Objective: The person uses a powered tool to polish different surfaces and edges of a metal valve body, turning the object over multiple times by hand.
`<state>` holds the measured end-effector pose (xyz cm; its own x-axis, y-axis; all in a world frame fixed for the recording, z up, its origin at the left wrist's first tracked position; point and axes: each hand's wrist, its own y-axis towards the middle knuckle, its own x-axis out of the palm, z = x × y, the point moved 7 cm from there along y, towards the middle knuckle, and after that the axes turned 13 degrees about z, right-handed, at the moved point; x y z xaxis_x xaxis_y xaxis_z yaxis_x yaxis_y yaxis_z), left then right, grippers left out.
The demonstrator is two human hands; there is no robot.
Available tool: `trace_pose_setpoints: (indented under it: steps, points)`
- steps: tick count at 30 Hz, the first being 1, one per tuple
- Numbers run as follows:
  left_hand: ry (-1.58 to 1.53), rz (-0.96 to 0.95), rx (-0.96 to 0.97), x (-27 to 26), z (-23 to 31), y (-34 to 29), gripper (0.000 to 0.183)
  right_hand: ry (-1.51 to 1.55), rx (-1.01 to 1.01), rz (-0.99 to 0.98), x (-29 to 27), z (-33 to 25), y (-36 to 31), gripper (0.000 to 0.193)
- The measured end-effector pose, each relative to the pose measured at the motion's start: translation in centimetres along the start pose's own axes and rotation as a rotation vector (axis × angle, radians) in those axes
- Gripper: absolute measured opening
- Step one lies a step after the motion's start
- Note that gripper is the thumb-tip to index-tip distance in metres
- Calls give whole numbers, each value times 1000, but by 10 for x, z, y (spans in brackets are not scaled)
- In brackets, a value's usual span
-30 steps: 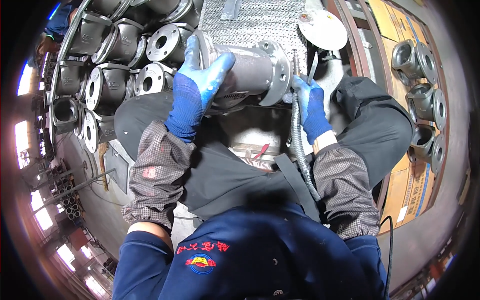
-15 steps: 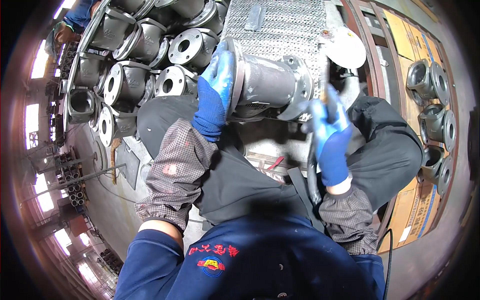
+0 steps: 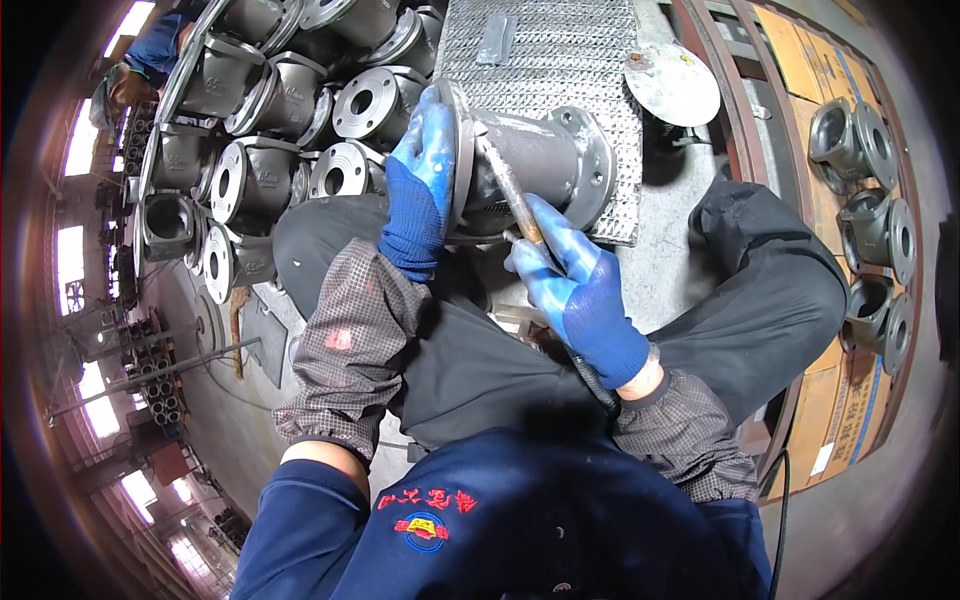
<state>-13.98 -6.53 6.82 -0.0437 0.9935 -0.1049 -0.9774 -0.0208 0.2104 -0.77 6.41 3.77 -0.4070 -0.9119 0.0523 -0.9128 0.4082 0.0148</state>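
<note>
A grey flanged metal casting [image 3: 530, 160] lies on its side on the textured metal-topped bench in front of me. My left hand [image 3: 425, 165], in a blue glove, grips its left flange [image 3: 460, 150] from the outer side. In my gloved right hand [image 3: 580, 290] is a slim rod-shaped tool [image 3: 515, 200], with a dark hose [image 3: 592, 380] running back beneath the wrist. The tool slants up and left across the casting's body. Its tip is by the inner side of the left flange; whether it touches the metal I cannot tell.
Many similar castings [image 3: 290, 90] are stacked at the left. A small clear packet [image 3: 497, 40] lies on the bench top [image 3: 570, 50]. To the right are a round pale disc [image 3: 675, 85], a rusty metal frame [image 3: 735, 90] and several castings [image 3: 868, 220] on cardboard. Another person [image 3: 150, 50] is at far left.
My right hand has moved left and brought the tool over the casting's body, its tip near the left flange. My left hand keeps its grip; the casting has turned slightly.
</note>
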Motion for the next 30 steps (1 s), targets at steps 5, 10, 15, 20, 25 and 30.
trace_pose_setpoints:
  steps: [5,10,15,20,25,30]
  points:
    - [-10,-10,4,5,2,-1,51,-125,-168,49,-7,-7,-2,42]
    - [104,0,146,0,-5,2,50,-71,-39,45,-4,-3,-2,42]
    - [194,45,53,4,3,4,48,-64,-83,63,-4,0,-5,43]
    - [125,14,155,4,0,1,50,-160,-269,64,-1,-12,-10,43]
    - [61,54,-104,7,0,1,43,-128,-167,63,-4,-7,-10,42]
    - [-6,76,-41,7,7,1,49,-96,-79,68,-4,-1,-7,42]
